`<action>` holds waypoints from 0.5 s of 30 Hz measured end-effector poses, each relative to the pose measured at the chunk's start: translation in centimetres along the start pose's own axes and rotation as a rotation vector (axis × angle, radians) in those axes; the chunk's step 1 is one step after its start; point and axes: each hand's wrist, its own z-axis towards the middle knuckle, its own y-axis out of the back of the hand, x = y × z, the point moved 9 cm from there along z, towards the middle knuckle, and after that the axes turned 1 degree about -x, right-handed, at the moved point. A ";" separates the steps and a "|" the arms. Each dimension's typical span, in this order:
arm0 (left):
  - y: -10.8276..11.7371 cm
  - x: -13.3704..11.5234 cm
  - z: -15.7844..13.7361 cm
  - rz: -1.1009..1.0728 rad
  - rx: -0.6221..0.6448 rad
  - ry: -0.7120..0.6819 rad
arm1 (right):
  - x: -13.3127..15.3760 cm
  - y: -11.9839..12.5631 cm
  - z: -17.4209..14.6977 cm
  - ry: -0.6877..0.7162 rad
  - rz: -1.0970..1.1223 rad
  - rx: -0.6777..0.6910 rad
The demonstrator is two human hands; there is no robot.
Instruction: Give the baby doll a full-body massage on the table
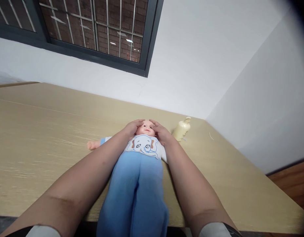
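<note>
Head view — doll, blue trousers, white-blue elephant patch

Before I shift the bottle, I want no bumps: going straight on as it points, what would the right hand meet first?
The doll's head: the right hand seems to rest against its side, though depth is hard to judge.

A pale yellow bottle with a pump top is on the light wooden surface, and to its right there lies a thin white strand. Behind is a white wall with a dark-framed window, showing metal bars and brickwork.
</note>
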 end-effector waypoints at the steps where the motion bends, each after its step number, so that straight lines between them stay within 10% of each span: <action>1: -0.2 -0.2 0.0 0.053 0.014 -0.022 | 0.0 0.0 0.2 0.031 -0.042 -0.003; 8: -0.2 -0.8 -0.3 0.228 -0.040 -0.078 | 0.3 0.7 1.8 0.191 -0.277 -0.093; 15: -0.2 -0.9 -0.6 0.140 -0.069 -0.045 | -0.2 0.7 0.9 0.060 -0.116 -0.077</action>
